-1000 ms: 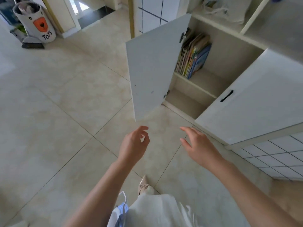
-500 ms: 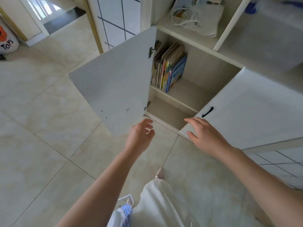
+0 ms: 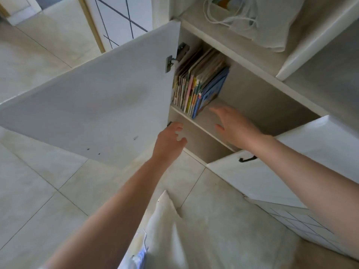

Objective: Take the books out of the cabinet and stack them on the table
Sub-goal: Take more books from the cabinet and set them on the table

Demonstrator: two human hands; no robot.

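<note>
A row of thin colourful books (image 3: 198, 84) stands upright at the left end of the upper shelf (image 3: 217, 121) inside the open cabinet, a blue one on the right end. My right hand (image 3: 231, 125) reaches over that shelf with fingers spread, just right of and below the books, touching none. My left hand (image 3: 171, 140) hovers at the cabinet's opening beside the lower edge of the left door, fingers loosely curled and empty.
The left door (image 3: 93, 113) swings wide open to the left. The right door (image 3: 291, 162), with a black handle (image 3: 246, 159), stands open under my right forearm. A white bag with cords (image 3: 252, 16) lies on the cabinet top. Tiled floor (image 3: 38, 191) below.
I have come closer to the cabinet. Both hands rose from floor level to the opening; my right hand moved past the right door onto the shelf beside the books.
</note>
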